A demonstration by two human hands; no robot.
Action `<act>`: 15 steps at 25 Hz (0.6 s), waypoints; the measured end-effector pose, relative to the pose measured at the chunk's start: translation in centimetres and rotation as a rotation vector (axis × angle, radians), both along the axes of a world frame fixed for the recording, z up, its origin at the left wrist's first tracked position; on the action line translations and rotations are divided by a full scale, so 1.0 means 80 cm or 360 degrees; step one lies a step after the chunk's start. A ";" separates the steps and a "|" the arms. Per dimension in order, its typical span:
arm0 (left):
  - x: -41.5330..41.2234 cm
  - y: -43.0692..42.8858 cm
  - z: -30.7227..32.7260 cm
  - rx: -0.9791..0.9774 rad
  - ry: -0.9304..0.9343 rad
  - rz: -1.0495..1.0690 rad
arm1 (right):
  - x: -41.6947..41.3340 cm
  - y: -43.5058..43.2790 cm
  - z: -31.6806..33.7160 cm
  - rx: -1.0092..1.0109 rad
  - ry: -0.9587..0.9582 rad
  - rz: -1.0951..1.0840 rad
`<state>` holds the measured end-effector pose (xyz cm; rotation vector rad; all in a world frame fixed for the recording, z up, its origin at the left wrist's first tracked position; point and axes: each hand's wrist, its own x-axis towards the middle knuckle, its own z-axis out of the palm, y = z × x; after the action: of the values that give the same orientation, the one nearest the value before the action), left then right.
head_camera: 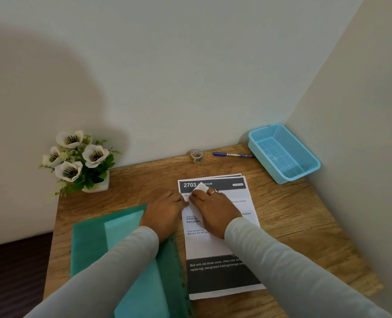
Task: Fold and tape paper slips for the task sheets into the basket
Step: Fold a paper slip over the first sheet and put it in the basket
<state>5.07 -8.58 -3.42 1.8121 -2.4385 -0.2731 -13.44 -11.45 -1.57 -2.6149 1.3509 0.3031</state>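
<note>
We are working at a brown wooden table (293, 214) set into the corner of a pale room. We are laying our right hand (213, 210) flat over a small white folded paper slip (200, 188), with the fingers fairly straight and pressing it down onto the printed task sheets (215, 246) (the top one is headed "2703" in a dark band). One white corner of the slip is poking out beyond the fingertips, over that dark header. A ring (214, 191) is showing on one finger of this hand.

We are bringing our left hand (165, 212) up against the slip's left edge, so the two hands are touching. Its fingertips are hidden, so we cannot tell whether it is pinching the paper or only resting against it.

A teal green folder (121, 244) is lying open just left of the sheets, under our left forearm. A light blue perforated plastic basket (284, 152) is sitting in the far right corner, well apart from the slip. A small roll of clear tape (196, 155) is standing by the back wall, with a blue pen (233, 154) lying between it and the basket. A white pot of white artificial flowers (75, 157) is standing at the far left corner.
</note>
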 end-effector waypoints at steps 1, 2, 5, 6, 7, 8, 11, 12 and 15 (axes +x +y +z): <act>0.000 -0.001 0.000 0.0008 -0.0008 -0.0005 | -0.003 -0.007 0.001 0.0004 0.0009 -0.0059; 0.000 -0.002 -0.001 0.0029 -0.0014 -0.0003 | -0.006 -0.015 0.004 0.0007 0.0025 -0.0135; -0.001 -0.003 0.002 0.0088 -0.0051 0.0009 | -0.014 -0.031 0.011 0.0086 0.0071 -0.0279; -0.002 -0.006 0.003 0.0101 -0.0073 -0.0003 | -0.014 -0.032 0.011 0.0110 0.0073 -0.0292; -0.005 -0.009 0.004 0.0110 -0.0098 -0.0022 | -0.014 -0.031 0.009 0.0118 0.0070 -0.0299; -0.008 -0.013 0.004 0.0115 -0.0120 -0.0037 | -0.013 -0.030 0.007 0.0113 0.0067 -0.0298; -0.017 -0.021 0.007 0.0141 -0.0150 -0.0061 | -0.015 -0.029 0.001 0.0076 0.0067 -0.0272; -0.018 -0.021 0.007 0.0147 -0.0142 -0.0068 | -0.015 -0.031 0.001 0.0077 0.0068 -0.0271; -0.006 -0.012 0.004 0.0138 -0.0124 -0.0099 | -0.016 -0.031 0.000 0.0083 0.0077 -0.0263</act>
<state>4.60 -9.54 -3.06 1.8156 -2.5776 -0.3243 -14.75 -13.91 -1.59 -2.4496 1.5417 0.3734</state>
